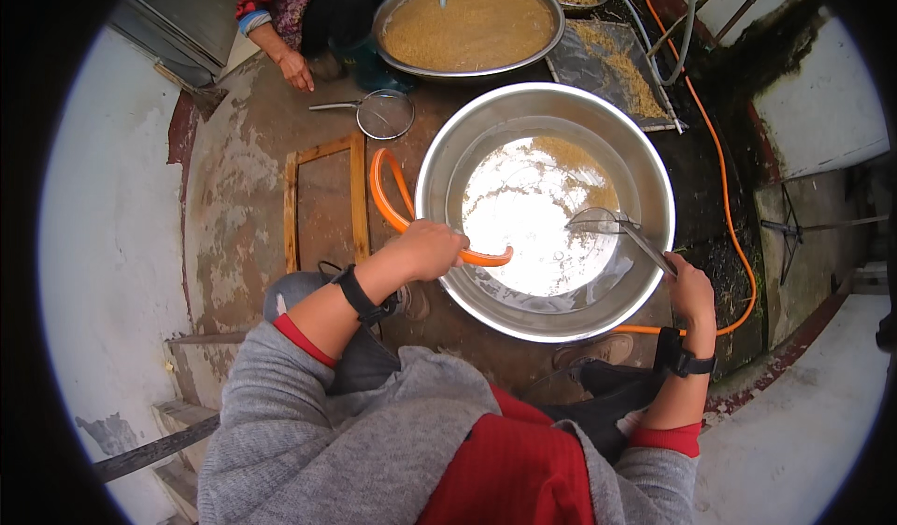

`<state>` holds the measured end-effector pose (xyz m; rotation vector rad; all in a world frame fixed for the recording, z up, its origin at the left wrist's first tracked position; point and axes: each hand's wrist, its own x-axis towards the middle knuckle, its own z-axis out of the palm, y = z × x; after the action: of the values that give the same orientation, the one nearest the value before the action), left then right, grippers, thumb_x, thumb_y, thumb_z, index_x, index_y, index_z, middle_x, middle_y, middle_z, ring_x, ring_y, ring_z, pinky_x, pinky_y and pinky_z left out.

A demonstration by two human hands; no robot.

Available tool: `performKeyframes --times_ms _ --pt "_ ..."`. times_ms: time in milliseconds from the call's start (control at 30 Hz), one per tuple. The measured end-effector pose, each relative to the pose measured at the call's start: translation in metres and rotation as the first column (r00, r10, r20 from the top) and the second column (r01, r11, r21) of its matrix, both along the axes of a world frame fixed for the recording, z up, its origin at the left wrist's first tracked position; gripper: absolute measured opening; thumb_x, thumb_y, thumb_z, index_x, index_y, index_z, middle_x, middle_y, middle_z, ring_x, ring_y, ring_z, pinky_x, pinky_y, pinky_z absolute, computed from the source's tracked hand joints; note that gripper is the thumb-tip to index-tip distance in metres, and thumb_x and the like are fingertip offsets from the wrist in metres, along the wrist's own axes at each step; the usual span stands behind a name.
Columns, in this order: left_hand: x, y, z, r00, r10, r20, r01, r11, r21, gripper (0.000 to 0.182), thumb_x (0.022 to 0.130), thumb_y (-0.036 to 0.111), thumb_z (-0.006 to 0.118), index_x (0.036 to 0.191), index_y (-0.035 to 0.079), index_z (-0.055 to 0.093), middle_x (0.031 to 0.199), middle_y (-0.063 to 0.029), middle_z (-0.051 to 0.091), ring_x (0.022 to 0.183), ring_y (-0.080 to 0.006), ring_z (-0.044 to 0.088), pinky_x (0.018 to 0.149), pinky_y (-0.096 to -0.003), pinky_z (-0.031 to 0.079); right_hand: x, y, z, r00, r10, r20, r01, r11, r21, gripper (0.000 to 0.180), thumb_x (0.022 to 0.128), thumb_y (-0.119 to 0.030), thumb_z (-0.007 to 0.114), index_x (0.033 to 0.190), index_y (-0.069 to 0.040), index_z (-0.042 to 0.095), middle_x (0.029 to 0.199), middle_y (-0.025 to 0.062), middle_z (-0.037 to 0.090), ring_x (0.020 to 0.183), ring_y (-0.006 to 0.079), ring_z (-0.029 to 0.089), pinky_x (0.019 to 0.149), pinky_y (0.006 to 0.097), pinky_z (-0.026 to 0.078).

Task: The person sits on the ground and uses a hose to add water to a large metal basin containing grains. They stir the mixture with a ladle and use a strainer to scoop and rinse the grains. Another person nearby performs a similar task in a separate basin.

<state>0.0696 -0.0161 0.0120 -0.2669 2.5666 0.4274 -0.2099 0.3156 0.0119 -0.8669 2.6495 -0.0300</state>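
In front of me a large stainless steel basin (546, 104) holds shallow water with bright glare on it. Golden grain-like bits (567, 157) lie in the water towards its far right side. My left hand (433, 250) grips an orange hose (487, 257) at the basin's near left rim, and the hose end points in over the water. My right hand (690, 290), at the right rim, holds the handle of a round wire-mesh skimmer (596, 224). The skimmer's head is at the water; how deep it sits I cannot tell.
Another steel basin (469, 24) of golden grains in water stands behind, a pale hose hanging in. A co-worker's hand (296, 69) hangs near a second skimmer (385, 114) on the floor. A wooden frame (359, 196) lies left; a grain-strewn screen (596, 62) lies back right.
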Motion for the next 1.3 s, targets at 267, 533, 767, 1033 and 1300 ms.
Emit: performKeyframes --times_ms 267,533,767,1033,1300 --pt "-0.0012 0.0007 0.0013 1.000 -0.004 0.002 0.004 1.000 -0.007 0.025 0.087 0.027 0.064 0.103 0.008 0.065 0.088 -0.0114 0.069 0.088 -0.0305 0.066 0.075 -0.0429 0.049 -0.0005 0.0001 -0.0011 1.000 -0.012 0.011 0.012 1.000 0.017 0.042 0.085 -0.018 0.064 0.126 -0.018 0.058 0.101 0.0179 0.067 0.094 0.0378 0.064 0.081 0.0470 0.051" --pt "-0.0013 -0.0002 -0.0002 1.000 -0.006 -0.001 0.006 1.000 0.002 0.026 0.087 0.027 0.064 0.105 0.008 0.064 0.087 -0.0116 0.069 0.088 -0.0302 0.066 0.075 -0.0425 0.049 0.0006 -0.0002 0.0002 1.000 0.004 0.004 -0.004 1.000 0.002 0.041 0.084 -0.018 0.064 0.125 -0.016 0.058 0.101 0.0174 0.068 0.095 0.0376 0.064 0.081 0.0469 0.051" --pt "-0.0009 0.0007 0.0006 1.000 -0.001 0.006 0.001 1.000 -0.003 0.025 0.087 0.028 0.064 0.103 0.008 0.064 0.087 -0.0120 0.069 0.088 -0.0307 0.066 0.074 -0.0432 0.049 0.0015 -0.0007 0.0004 1.000 0.004 0.001 -0.004 1.000 -0.002 0.041 0.084 -0.017 0.064 0.125 -0.016 0.059 0.101 0.0175 0.067 0.095 0.0373 0.064 0.081 0.0468 0.051" --pt "-0.0006 0.0004 -0.0009 1.000 -0.002 0.006 0.002 1.000 -0.011 0.026 0.087 0.029 0.064 0.102 0.008 0.064 0.088 -0.0117 0.069 0.089 -0.0307 0.066 0.075 -0.0435 0.049 0.0037 -0.0031 0.0041 1.000 -0.017 0.008 0.017 1.000 0.013 0.041 0.084 -0.017 0.064 0.125 -0.017 0.059 0.102 0.0176 0.067 0.096 0.0374 0.064 0.082 0.0469 0.051" --pt "-0.0011 0.0002 -0.0007 1.000 -0.004 0.023 0.005 1.000 -0.011 0.026 0.087 0.028 0.064 0.103 0.008 0.064 0.088 -0.0116 0.069 0.089 -0.0302 0.066 0.075 -0.0431 0.049 0.0035 -0.0033 0.0038 1.000 -0.014 0.012 0.014 1.000 0.014 0.042 0.085 -0.017 0.064 0.126 -0.017 0.058 0.103 0.0174 0.067 0.096 0.0376 0.063 0.082 0.0471 0.051"
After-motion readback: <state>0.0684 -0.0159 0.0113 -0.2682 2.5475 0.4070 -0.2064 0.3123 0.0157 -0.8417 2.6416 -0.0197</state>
